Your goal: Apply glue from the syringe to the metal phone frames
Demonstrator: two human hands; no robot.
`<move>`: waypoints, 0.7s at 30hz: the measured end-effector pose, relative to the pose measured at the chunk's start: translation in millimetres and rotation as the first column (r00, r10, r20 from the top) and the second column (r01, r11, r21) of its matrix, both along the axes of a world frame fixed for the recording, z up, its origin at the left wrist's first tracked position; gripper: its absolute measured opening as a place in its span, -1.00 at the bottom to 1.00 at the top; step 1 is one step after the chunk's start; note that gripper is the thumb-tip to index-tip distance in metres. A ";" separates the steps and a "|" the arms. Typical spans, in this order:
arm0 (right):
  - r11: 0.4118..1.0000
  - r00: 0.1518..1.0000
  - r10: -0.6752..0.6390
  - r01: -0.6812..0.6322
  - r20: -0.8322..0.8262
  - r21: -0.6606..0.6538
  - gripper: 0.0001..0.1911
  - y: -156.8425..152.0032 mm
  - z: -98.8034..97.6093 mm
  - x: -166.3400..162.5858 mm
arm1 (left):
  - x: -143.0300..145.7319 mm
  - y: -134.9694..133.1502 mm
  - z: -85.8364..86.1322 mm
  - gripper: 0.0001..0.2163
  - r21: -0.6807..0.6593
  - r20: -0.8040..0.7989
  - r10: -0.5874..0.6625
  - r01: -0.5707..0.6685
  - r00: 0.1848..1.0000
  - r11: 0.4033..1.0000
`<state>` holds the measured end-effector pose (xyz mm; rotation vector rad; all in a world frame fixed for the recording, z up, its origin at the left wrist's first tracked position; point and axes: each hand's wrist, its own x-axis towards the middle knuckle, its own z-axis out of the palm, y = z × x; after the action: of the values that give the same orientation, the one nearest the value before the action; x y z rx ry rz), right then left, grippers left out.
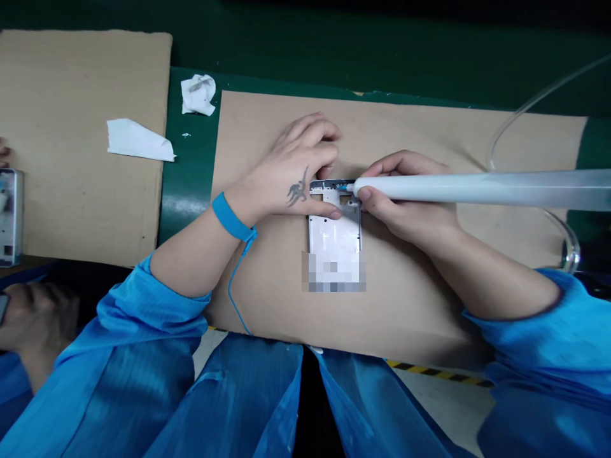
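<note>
A white phone frame (pixel 334 232) lies on the brown cardboard sheet (pixel 267 286), its lower end blurred out. My left hand (pixel 305 168) is closed on the frame's upper left part, thumb across its face and fingers bent beyond the top edge. My right hand (pixel 410 200) grips a long white dispensing syringe (pixel 429 189) near its front end. The syringe lies nearly level, and its thin blue tip (pixel 342 187) is at the frame's top edge. Whether the tip touches the surface, I cannot tell.
Clear tubing (pixel 510 124) curves at the right. Torn white paper (pixel 138 140) and a crumpled wipe (pixel 198 95) lie at the left. Another person's hand (pixel 41 318) and a second phone frame (pixel 10 216) show at the left edge. A blue wrist strap (pixel 231 216) trails its cord.
</note>
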<state>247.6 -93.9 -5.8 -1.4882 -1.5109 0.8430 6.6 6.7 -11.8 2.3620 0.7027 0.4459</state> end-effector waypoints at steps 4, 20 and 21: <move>1.000 1.000 0.006 -0.006 0.009 -0.019 -0.78 -0.1 -0.3 0.0 | 0.5 0.6 -1.0 -0.43 -0.002 -0.005 0.008 -0.008 1.000 1.000; 1.000 1.000 -0.022 0.022 -0.018 0.002 -0.66 1.5 -4.5 -0.7 | 1.5 -1.2 1.9 -0.42 -0.004 -0.012 0.011 -0.011 1.000 1.000; 1.000 1.000 -0.025 0.025 -0.019 0.006 -0.66 1.6 -4.8 -0.8 | 1.4 -1.0 1.6 -0.42 -0.004 -0.011 0.010 -0.010 1.000 1.000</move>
<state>246.8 -92.3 -10.6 -1.4874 -1.4774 0.8347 8.0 5.7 -10.2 2.3600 0.7194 0.4359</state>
